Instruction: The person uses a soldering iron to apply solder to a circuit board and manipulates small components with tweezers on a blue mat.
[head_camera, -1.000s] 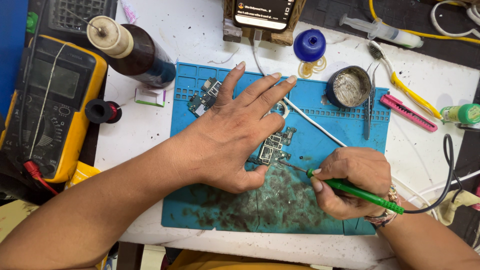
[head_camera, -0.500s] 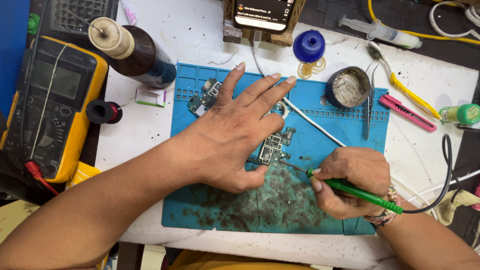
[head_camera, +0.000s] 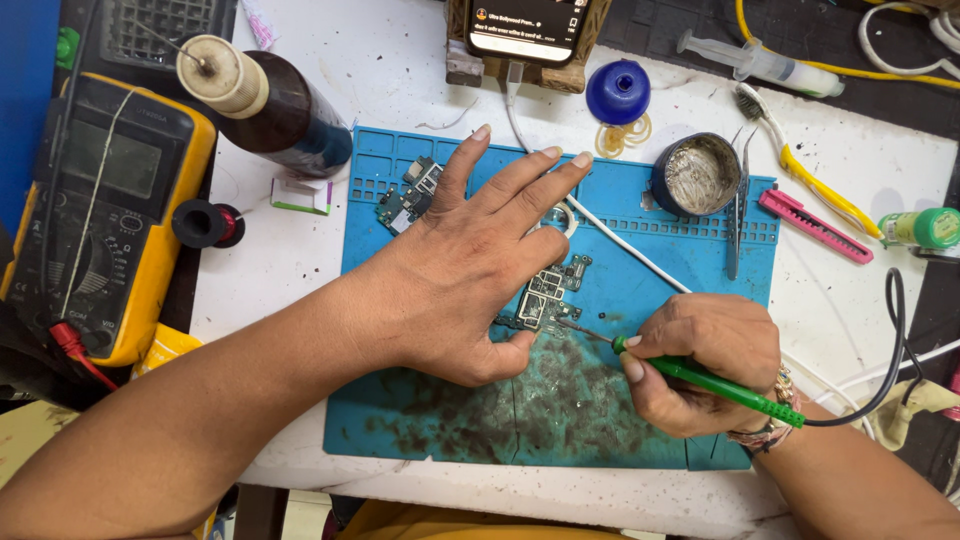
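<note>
**Soldering a small circuit board on a blue mat**

Pressing flat on the work, the left hand (head_camera: 480, 270) spreads its fingers wide over a blue work mat (head_camera: 640, 420), with the thumb tip touching the lower edge of a small circuit board (head_camera: 548, 295); this grip is open and holds nothing, only steadying the board from above. The right hand (head_camera: 705, 360) has its grip closed around one green-handled soldering iron (head_camera: 720, 385), whose thin tip meets the board's lower right corner. A black cord runs from the iron's rear off to the right.

Two boards lie on the mat: the one being worked on at the centre, and a second circuit board (head_camera: 410, 195) near the mat's upper left corner. One pair of tweezers (head_camera: 738, 215) lies along the mat's right edge, just beside one round tin (head_camera: 697, 175).

On the white surface (head_camera: 300, 270) to the left stand one dark bottle (head_camera: 270, 105) lying tilted, one small black spool (head_camera: 207, 223) and one yellow multimeter (head_camera: 105, 215). Between bottle and mat sits a small white rectangular packet (head_camera: 300, 195) with green and pink edges. At the top are one phone (head_camera: 527, 25) in a stand, one blue round cap (head_camera: 618, 92) and one syringe (head_camera: 755, 62). To the right lie one pink cutter (head_camera: 815, 227) and one green-capped tube (head_camera: 922, 228).
</note>
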